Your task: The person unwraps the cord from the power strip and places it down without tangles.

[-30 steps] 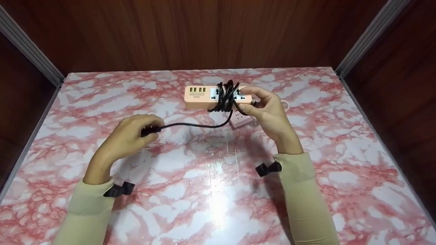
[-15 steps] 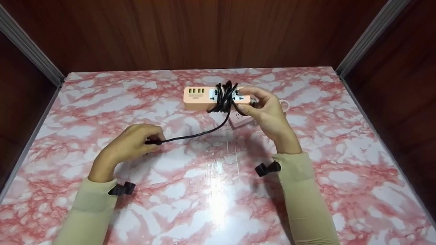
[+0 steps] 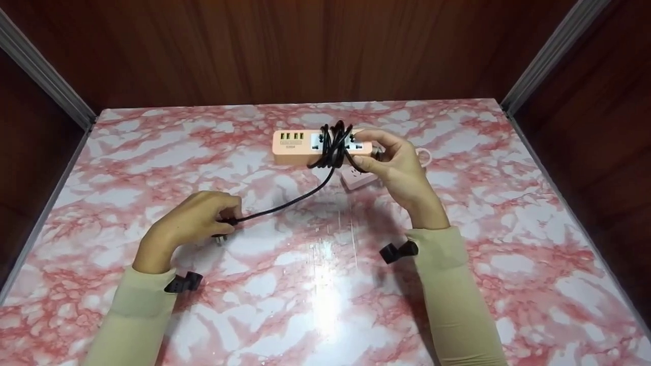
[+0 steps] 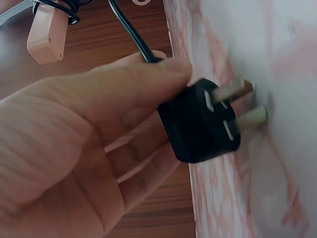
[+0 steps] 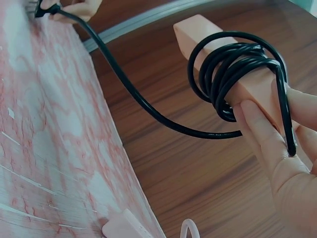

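Observation:
My right hand (image 3: 407, 170) grips the right end of a peach power strip (image 3: 292, 147), held up over the table with its sockets and USB ports facing me. Several turns of black cord (image 3: 333, 147) are wound round its middle. In the right wrist view the fingers lie along the strip's underside, beside the coil (image 5: 235, 74). From the coil a free length of cord runs down to the left. There my left hand (image 3: 196, 221) pinches the black plug (image 4: 198, 124) between thumb and fingers. The plug's metal prongs point at the table surface, close to it in the left wrist view.
A small pink socket block (image 3: 357, 178) with a pale looped cord (image 3: 424, 157) lies on the table behind the right hand, partly hidden by it. The red-and-white marbled table (image 3: 285, 305) ends at a dark wood wall (image 3: 295, 51), with more panels at both sides.
My left hand has lowered toward me with the plug, turning its prongs down, and the cord now slopes more steeply. The power strip has shifted slightly left; the right hand has barely moved.

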